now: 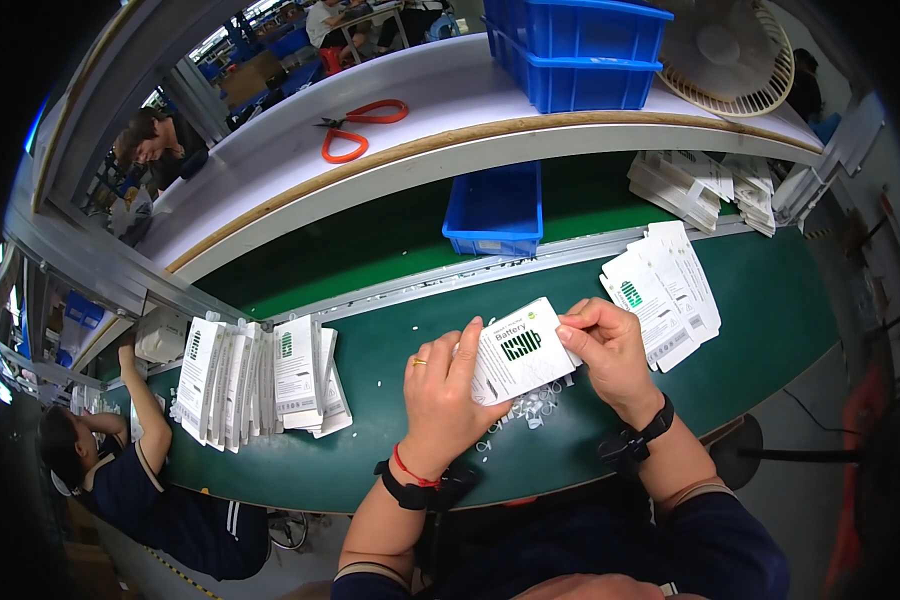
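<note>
A flat white box [522,352] with a green battery picture is held tilted above the green table. My left hand [448,388] is closed round its left side, with fingers over the front edge. At the right end, my right hand [610,350] pinches the box's edge between thumb and fingers; whether a small piece is also in that pinch is hidden. Just below the box lies a loose pile of small clear plastic pieces [536,408]. To the right of my right hand is a fanned stack of similar white boxes [675,295].
Rows of white boxes [232,385] stand at the left. Beyond are an empty blue bin [495,210] and more white boxes [675,185]. The upper shelf bears orange-handled scissors [345,135], stacked blue bins [595,85] and a fan [720,50]. A co-worker [150,480] sits at the left.
</note>
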`<action>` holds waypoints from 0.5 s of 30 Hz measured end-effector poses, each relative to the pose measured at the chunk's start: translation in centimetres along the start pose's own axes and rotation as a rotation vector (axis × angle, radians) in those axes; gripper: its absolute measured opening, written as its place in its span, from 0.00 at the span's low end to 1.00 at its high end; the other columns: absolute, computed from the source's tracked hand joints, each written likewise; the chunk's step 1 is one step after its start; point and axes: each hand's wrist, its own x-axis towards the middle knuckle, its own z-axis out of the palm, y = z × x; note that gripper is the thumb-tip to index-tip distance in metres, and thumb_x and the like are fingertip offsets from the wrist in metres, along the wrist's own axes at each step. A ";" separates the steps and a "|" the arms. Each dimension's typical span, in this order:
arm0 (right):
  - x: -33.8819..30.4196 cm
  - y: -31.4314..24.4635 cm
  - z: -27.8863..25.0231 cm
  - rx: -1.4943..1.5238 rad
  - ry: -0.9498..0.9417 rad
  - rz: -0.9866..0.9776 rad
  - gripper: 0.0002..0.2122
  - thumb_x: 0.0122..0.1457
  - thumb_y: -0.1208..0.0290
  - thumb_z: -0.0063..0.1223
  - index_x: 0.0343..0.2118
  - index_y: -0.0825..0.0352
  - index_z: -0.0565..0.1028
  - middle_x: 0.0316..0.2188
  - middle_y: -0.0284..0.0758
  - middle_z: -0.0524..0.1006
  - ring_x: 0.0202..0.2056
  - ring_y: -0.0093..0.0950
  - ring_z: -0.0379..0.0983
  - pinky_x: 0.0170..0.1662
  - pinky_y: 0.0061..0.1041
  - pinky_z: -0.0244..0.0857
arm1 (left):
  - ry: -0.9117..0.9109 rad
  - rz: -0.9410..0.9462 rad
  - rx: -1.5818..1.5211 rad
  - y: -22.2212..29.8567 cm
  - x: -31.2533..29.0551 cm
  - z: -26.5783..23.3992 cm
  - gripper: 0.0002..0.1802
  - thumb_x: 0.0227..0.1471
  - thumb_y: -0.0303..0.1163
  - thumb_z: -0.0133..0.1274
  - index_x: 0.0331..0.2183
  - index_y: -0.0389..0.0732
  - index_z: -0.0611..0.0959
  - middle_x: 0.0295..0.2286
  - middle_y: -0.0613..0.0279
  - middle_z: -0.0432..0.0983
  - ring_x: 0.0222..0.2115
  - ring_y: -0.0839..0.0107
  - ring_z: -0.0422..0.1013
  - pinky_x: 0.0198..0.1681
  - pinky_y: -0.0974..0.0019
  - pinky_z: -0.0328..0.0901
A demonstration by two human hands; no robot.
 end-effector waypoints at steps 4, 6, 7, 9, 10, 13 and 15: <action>-0.1 -0.1 0.0 -0.024 -0.054 -0.005 0.02 0.54 0.84 0.54 0.31 0.74 0.74 0.29 0.34 0.73 0.32 0.18 0.68 0.38 0.16 0.64 | 0.002 0.018 0.008 -0.3 -0.1 -0.4 0.45 0.21 0.33 0.68 0.48 0.33 0.73 0.36 0.54 0.72 0.35 0.58 0.70 0.38 0.60 0.64; -0.2 0.1 0.1 -0.014 -0.104 -0.024 0.07 0.55 0.83 0.53 0.37 0.74 0.75 0.34 0.35 0.74 0.35 0.18 0.69 0.41 0.17 0.64 | 0.002 0.016 0.003 -0.3 -0.1 -0.6 0.45 0.21 0.33 0.67 0.48 0.32 0.73 0.36 0.54 0.72 0.35 0.57 0.70 0.38 0.60 0.65; -0.2 0.1 0.3 -0.013 -0.105 -0.025 0.07 0.55 0.83 0.53 0.37 0.74 0.75 0.34 0.35 0.74 0.35 0.18 0.69 0.41 0.17 0.64 | 0.004 0.016 0.005 -0.4 -0.1 -0.6 0.45 0.21 0.33 0.67 0.48 0.32 0.73 0.36 0.54 0.72 0.35 0.57 0.70 0.38 0.60 0.65; -0.4 -0.1 0.9 -0.003 -0.162 -0.027 0.12 0.56 0.83 0.53 0.43 0.75 0.74 0.40 0.36 0.73 0.40 0.20 0.69 0.45 0.19 0.64 | 0.061 -0.057 -0.035 -0.4 -0.2 -0.5 0.45 0.21 0.33 0.67 0.48 0.32 0.74 0.35 0.53 0.72 0.34 0.57 0.70 0.38 0.59 0.65; -0.7 0.6 0.7 0.064 -0.205 0.004 0.18 0.55 0.82 0.54 0.50 0.74 0.70 0.46 0.37 0.72 0.46 0.22 0.69 0.49 0.21 0.64 | 0.062 -0.060 -0.031 -0.5 -0.2 -0.5 0.45 0.21 0.33 0.67 0.48 0.32 0.74 0.35 0.53 0.72 0.34 0.57 0.70 0.38 0.59 0.65; -1.2 0.9 1.6 0.062 -0.172 -0.030 0.20 0.54 0.82 0.56 0.51 0.73 0.68 0.49 0.39 0.71 0.49 0.23 0.68 0.50 0.23 0.64 | 0.096 -0.064 0.000 -0.5 -0.3 -0.4 0.46 0.21 0.35 0.67 0.49 0.34 0.73 0.36 0.56 0.71 0.33 0.60 0.69 0.36 0.61 0.64; -1.3 1.3 1.6 -0.027 -0.171 -0.067 0.21 0.53 0.82 0.58 0.51 0.73 0.68 0.50 0.40 0.71 0.48 0.24 0.69 0.49 0.24 0.65 | 0.085 -0.083 0.022 -0.5 -0.3 -0.3 0.46 0.21 0.35 0.68 0.49 0.34 0.74 0.36 0.56 0.72 0.33 0.61 0.69 0.37 0.60 0.63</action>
